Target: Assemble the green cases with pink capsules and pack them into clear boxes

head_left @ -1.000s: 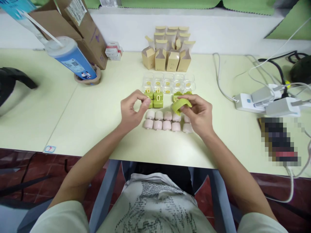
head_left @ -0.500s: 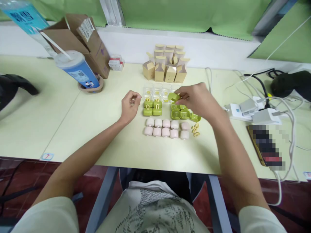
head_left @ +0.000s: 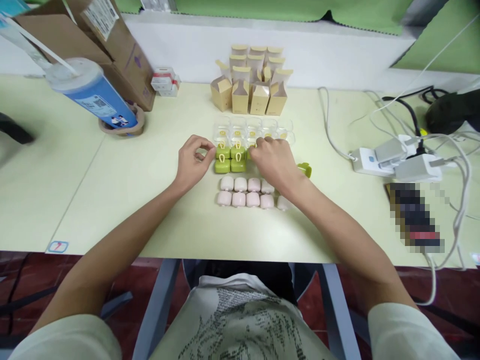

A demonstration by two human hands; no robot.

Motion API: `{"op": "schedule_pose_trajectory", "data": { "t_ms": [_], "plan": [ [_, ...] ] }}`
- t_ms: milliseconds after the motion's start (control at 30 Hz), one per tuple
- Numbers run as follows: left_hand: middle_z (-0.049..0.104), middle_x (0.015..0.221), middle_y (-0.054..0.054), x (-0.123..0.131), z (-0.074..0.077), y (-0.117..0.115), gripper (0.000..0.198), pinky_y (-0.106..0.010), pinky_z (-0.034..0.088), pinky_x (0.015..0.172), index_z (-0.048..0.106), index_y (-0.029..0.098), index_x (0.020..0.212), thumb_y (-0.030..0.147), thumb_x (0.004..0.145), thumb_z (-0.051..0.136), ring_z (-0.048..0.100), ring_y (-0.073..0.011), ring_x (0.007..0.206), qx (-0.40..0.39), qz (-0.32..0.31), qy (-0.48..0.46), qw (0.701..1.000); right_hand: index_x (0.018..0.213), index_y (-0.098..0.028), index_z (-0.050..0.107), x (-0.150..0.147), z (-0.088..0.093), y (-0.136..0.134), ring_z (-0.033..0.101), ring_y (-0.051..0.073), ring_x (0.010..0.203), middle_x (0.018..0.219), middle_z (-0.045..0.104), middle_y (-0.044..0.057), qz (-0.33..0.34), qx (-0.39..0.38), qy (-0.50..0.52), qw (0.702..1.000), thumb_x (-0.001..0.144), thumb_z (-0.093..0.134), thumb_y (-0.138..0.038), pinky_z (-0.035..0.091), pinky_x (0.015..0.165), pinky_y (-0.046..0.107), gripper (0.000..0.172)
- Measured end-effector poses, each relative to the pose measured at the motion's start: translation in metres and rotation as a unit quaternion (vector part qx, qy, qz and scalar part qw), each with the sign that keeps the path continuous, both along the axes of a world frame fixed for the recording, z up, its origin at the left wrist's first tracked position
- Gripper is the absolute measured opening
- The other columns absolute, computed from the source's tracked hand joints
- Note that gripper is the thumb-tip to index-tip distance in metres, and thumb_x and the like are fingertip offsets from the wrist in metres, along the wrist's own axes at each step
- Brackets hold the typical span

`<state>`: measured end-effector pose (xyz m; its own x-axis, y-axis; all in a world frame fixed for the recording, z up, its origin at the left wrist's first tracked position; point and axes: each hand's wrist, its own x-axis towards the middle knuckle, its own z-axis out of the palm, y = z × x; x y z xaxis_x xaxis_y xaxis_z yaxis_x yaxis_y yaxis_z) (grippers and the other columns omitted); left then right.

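My left hand [head_left: 193, 161] rests on the table with fingers curled in a pinch, just left of a block of small green cases [head_left: 229, 159] topped with yellow loops. My right hand [head_left: 272, 159] lies knuckles up right of that block, fingers bent down at its edge; a green piece shows by the fingertips, and whether they grip it is hidden. Two rows of pale pink cases [head_left: 245, 192] lie in front of both hands. Another green case [head_left: 305, 170] sits right of my wrist. Clear plastic boxes [head_left: 253, 131] with yellow inserts stand behind.
Several small tan cartons [head_left: 251, 82] stand at the back. A blue cup with a straw [head_left: 92, 97] and a brown cardboard box [head_left: 93, 37] are at the left. Power strip, adapters and cables [head_left: 399, 160] crowd the right. A dark pixelated object [head_left: 416, 217] lies near the front right.
My right hand carried a green piece from above the pink cases back toward the clear boxes, then down beside the green block. The left hand stayed curled by the block.
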<state>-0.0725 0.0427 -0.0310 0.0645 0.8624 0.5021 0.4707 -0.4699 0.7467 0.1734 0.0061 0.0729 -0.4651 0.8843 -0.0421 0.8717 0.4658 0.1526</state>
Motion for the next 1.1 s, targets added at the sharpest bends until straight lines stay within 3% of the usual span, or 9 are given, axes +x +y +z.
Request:
{"op": "schedule_pose_trajectory", "data": {
  "t_ms": [167, 500, 700, 833, 967, 1033, 1100],
  "plan": [
    [0.077, 0.107, -0.005, 0.001, 0.002, -0.002, 0.012, -0.022, 0.053, 0.064, 0.077, 0.022, 0.094, 0.033, 0.098, 0.075, 0.073, -0.0162, 0.095, -0.010, 0.000, 0.026, 1.000, 0.121, -0.009, 0.082, -0.002, -0.007, 0.004, 0.073, 0.035, 0.115, 0.121, 0.079, 0.025, 0.002, -0.002, -0.014, 1.000, 0.105, 0.033, 0.008, 0.034, 0.073, 0.038, 0.054],
    [0.080, 0.108, -0.006, 0.000, 0.003, -0.002, 0.013, -0.024, 0.056, 0.066, 0.079, 0.021, 0.095, 0.034, 0.096, 0.075, 0.074, -0.0177, 0.098, -0.026, 0.005, 0.027, 0.999, 0.142, -0.007, 0.067, 0.006, -0.012, 0.008, 0.072, 0.034, 0.121, 0.127, 0.076, 0.026, 0.042, 0.009, -0.021, 0.999, 0.106, 0.029, 0.009, 0.040, 0.079, 0.039, 0.055],
    [0.080, 0.109, -0.006, 0.000, 0.001, 0.000, 0.016, -0.024, 0.056, 0.067, 0.079, 0.021, 0.102, 0.035, 0.096, 0.075, 0.076, -0.0181, 0.098, -0.032, 0.005, 0.023, 0.999, 0.146, -0.008, 0.065, 0.017, -0.010, 0.013, 0.075, 0.036, 0.112, 0.126, 0.076, 0.024, 0.043, 0.005, 0.016, 0.999, 0.108, 0.053, -0.005, 0.043, 0.077, 0.039, 0.039],
    [0.080, 0.110, -0.006, 0.000, 0.001, 0.000, 0.016, -0.024, 0.057, 0.067, 0.079, 0.021, 0.103, 0.035, 0.096, 0.075, 0.076, -0.0179, 0.098, -0.032, 0.001, 0.024, 0.999, 0.136, -0.016, 0.073, 0.029, 0.008, 0.016, 0.076, 0.037, 0.105, 0.124, 0.080, 0.019, -0.003, 0.003, 0.052, 0.999, 0.108, 0.059, -0.015, 0.048, 0.079, 0.042, 0.031],
    [0.078, 0.112, -0.006, -0.001, -0.001, 0.001, 0.017, -0.023, 0.057, 0.066, 0.078, 0.021, 0.105, 0.036, 0.099, 0.075, 0.075, -0.0175, 0.098, -0.033, -0.001, 0.014, 0.999, 0.123, -0.027, 0.080, 0.055, 0.034, 0.018, 0.072, 0.042, 0.111, 0.117, 0.081, 0.016, -0.098, -0.006, 0.067, 0.993, 0.107, 0.062, -0.024, 0.056, 0.088, 0.052, 0.024],
    [0.076, 0.112, -0.006, -0.002, -0.004, 0.002, 0.018, -0.023, 0.058, 0.064, 0.077, 0.022, 0.106, 0.039, 0.100, 0.075, 0.074, -0.0174, 0.097, -0.034, -0.003, 0.010, 0.999, 0.114, -0.022, 0.081, 0.075, 0.043, 0.022, 0.073, 0.042, 0.111, 0.113, 0.080, 0.018, -0.159, -0.039, 0.044, 0.986, 0.105, 0.071, -0.027, 0.057, 0.089, 0.052, 0.015],
    [0.073, 0.112, -0.007, -0.002, -0.006, 0.003, 0.019, -0.022, 0.058, 0.060, 0.076, 0.023, 0.108, 0.041, 0.101, 0.075, 0.073, -0.0179, 0.098, -0.034, -0.005, 0.004, 0.999, 0.110, -0.018, 0.081, 0.098, 0.046, 0.028, 0.074, 0.038, 0.109, 0.115, 0.079, 0.019, -0.214, -0.109, 0.009, 0.971, 0.098, 0.084, -0.031, 0.057, 0.087, 0.048, 0.018]
  ]
}}
